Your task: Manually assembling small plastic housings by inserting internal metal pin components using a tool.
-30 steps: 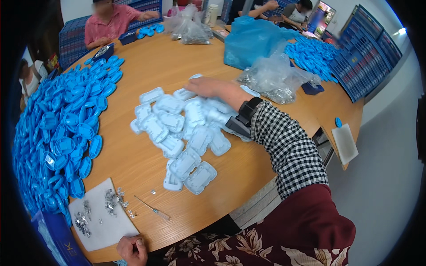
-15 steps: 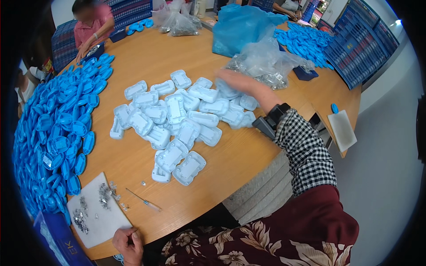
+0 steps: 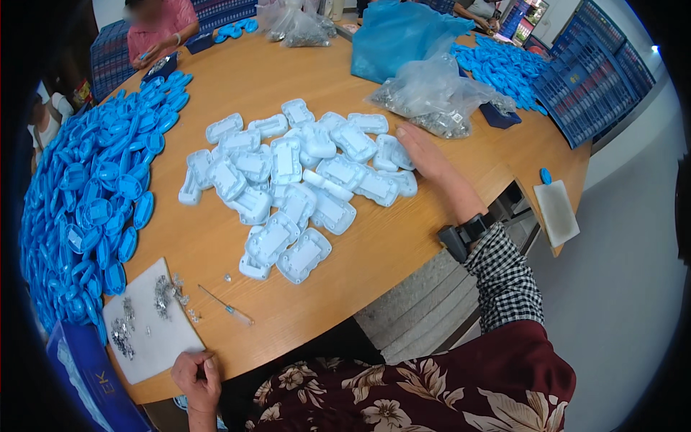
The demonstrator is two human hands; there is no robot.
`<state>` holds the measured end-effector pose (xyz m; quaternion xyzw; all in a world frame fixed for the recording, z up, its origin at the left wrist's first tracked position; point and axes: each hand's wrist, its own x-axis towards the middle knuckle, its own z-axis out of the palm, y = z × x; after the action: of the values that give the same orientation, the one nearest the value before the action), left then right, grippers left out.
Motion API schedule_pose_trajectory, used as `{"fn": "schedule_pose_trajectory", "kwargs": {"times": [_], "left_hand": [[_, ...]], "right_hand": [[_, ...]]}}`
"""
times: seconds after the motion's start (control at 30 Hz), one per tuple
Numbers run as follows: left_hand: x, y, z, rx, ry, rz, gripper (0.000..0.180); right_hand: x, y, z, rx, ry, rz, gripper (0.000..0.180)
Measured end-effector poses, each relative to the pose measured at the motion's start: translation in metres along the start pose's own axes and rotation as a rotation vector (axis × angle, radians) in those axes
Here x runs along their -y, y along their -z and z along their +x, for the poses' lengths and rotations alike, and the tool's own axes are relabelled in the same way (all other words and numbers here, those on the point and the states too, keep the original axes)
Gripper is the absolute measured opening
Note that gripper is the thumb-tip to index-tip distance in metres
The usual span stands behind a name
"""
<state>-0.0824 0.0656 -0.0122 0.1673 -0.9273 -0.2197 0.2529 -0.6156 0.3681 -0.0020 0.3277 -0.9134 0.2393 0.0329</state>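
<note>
The right hand (image 3: 425,155) had slid from the middle of the pale blue shells (image 3: 302,180) to their far edge, fingers (image 3: 404,134) flat and released, gathering the pile; the left hand (image 3: 196,378) stayed clenched at the table (image 3: 374,252) edge.

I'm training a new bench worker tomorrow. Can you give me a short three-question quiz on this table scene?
1. True or false: the right hand rests at the edge of the pile of pale blue shells.
2. What lies on the white sheet by the left hand? A) small metal parts B) scissors C) tape
3. Which thin tool lies on the round table beside that sheet?

Key: 1 true; 2 A; 3 the screwdriver.
</note>
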Motion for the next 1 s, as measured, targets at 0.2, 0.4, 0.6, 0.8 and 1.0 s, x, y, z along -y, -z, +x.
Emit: {"fn": "schedule_pose_trajectory", "kwargs": {"times": [0.2, 0.4, 0.6, 0.8, 1.0], "left_hand": [[0.001, 0.002, -0.002, -0.001, -0.005, 0.048, 0.006], [0.000, -0.001, -0.002, -0.034, 0.033, 0.003, 0.009], [-0.002, 0.002, -0.008, -0.078, 0.056, 0.052, 0.010], [-0.001, -0.004, -0.002, -0.070, 0.042, 0.055, 0.010], [0.000, -0.002, -0.004, -0.054, 0.083, 0.057, 0.009]], "right_hand": [[0.066, -0.032, -0.007, -0.014, 0.035, 0.427, 0.057], [0.088, -0.026, -0.006, 0.111, -0.034, 0.577, 0.069], [0.057, 0.018, -0.029, 0.102, -0.059, 0.438, 0.063], [0.051, 0.000, -0.090, 0.107, 0.005, 0.408, 0.057], [0.078, 0.000, -0.080, -0.018, 0.212, 0.350, 0.048]]}}
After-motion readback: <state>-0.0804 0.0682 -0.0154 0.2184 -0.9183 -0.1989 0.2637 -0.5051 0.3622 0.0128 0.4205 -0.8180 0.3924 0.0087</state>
